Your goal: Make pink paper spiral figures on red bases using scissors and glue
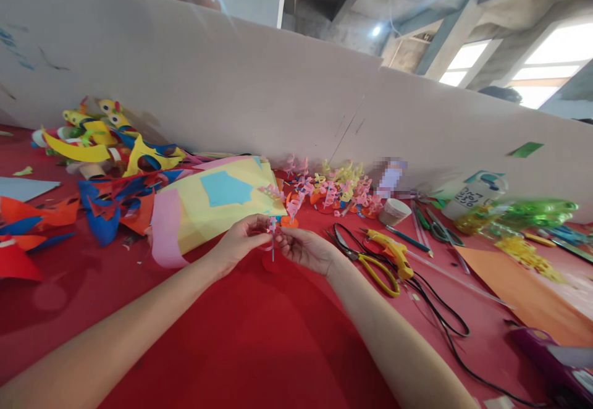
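Note:
Over the red tabletop, my left hand (245, 239) pinches a small pink paper flower (273, 223) on a thin, pale stem that points down. My right hand (308, 251) meets it from the other side, fingers curled in and thumb and forefinger at the stem. The fingertips partly hide the flower. Just behind, a crowd of similar pink and yellow paper flowers (331, 188) stands on orange bases. Close by my left wrist lies a stack of yellow and pink paper sheets (189, 211) with a blue piece on top.
Yellow-handled scissors (377, 274), a yellow glue gun (393, 251) with a black cord, and a paper cup (395, 211) are on the right. Farther right lie orange paper (528, 291) and a purple tool (546, 353). Colourful paper crafts (106, 140) fill the left. A white partition (259, 94) stands behind.

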A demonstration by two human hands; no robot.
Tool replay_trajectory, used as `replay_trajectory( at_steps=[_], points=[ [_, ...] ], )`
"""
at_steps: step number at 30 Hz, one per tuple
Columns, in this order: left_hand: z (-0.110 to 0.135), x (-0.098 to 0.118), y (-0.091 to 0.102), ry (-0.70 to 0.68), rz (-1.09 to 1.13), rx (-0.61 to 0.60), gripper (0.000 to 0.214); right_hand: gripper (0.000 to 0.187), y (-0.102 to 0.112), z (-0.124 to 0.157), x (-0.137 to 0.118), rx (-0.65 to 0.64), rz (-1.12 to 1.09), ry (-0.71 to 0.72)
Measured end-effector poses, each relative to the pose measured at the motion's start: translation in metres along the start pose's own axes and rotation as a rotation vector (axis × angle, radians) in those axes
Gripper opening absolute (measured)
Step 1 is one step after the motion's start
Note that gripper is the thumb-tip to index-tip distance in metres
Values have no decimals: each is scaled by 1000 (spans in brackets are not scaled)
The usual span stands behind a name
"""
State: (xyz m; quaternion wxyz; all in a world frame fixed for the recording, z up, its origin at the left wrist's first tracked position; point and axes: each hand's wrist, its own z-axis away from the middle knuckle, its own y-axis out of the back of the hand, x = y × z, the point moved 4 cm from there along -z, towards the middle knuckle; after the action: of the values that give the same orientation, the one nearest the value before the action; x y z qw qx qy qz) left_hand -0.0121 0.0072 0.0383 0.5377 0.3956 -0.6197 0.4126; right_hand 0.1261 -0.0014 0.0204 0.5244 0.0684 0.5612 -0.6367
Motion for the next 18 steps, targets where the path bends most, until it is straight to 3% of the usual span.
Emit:
replay_trajectory(
  at_steps=[7, 18],
  points=[
    [1, 0, 0, 10, 19, 38, 23, 12, -1, 1, 0, 8, 15, 0],
    [-1, 0, 0, -23, -61, -1, 19, 17, 9, -2, 0, 72, 166, 66]
  ],
)
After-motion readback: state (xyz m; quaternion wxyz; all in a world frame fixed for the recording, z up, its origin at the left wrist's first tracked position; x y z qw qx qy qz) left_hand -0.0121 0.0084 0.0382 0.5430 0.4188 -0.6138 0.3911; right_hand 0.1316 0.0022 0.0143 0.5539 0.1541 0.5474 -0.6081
